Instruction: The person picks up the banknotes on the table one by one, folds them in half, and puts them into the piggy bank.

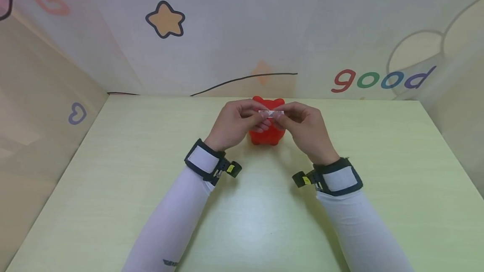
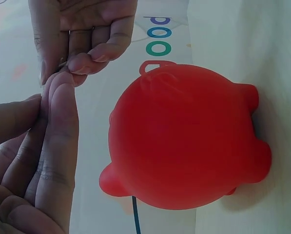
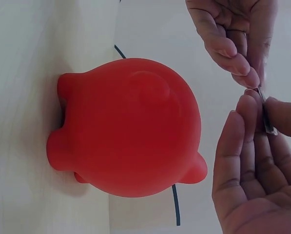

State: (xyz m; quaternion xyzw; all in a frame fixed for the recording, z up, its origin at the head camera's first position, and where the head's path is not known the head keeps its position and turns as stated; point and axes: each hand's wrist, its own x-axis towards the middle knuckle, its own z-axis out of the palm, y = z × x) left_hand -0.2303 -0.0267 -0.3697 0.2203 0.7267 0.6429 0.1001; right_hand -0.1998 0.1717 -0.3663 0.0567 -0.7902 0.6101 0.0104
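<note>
A red piggy bank (image 1: pixel 267 136) with rounded ears and short feet stands upright on the table. Over its top, both hands hold a small, thin, pale patterned strip (image 1: pixel 270 113), which looks like folded paper. My left hand (image 1: pixel 233 124) pinches its left end between thumb and fingers. The other end is pinched by my right hand (image 1: pixel 307 128). In the right wrist view the strip (image 3: pixel 268 122) shows edge-on as a dark, narrow line under the right thumb. Fingers hide most of it in the left wrist view, where the piggy bank (image 2: pixel 179 136) sits beside the hands.
The pale wooden table (image 1: pixel 249 221) ends at a backdrop (image 1: pixel 234 32) printed with a star, hearts and the word "good", close behind the piggy bank. Each wrist wears a strap with a small camera (image 1: pixel 233 168) that juts inward over the table.
</note>
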